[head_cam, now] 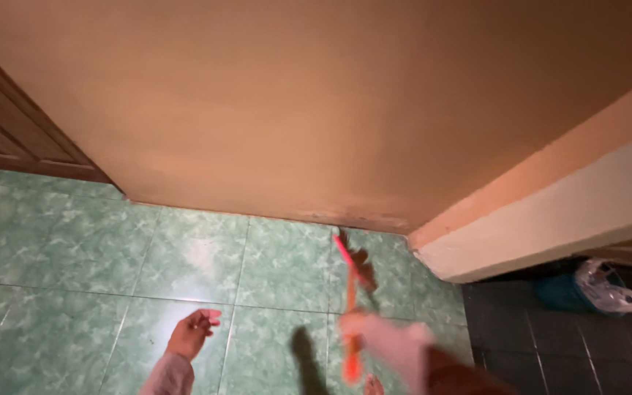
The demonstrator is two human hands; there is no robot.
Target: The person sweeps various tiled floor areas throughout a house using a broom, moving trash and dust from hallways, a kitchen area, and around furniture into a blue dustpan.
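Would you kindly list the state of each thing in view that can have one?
Left hand: open, empty, fingers spread above the green marbled floor tiles.
Right hand: blurred, closed around the orange-handled broom.
Orange-handled broom: head down near the tan wall's base.
Clear plastic bag: crumpled, lying on dark tiles.

A blurred orange-handled broom point(350, 292) stands tilted, head near the wall's foot.

Dim, warm indoor light; a pale glare spot on the green floor tiles point(202, 256), motion blur near right, darkness far right.
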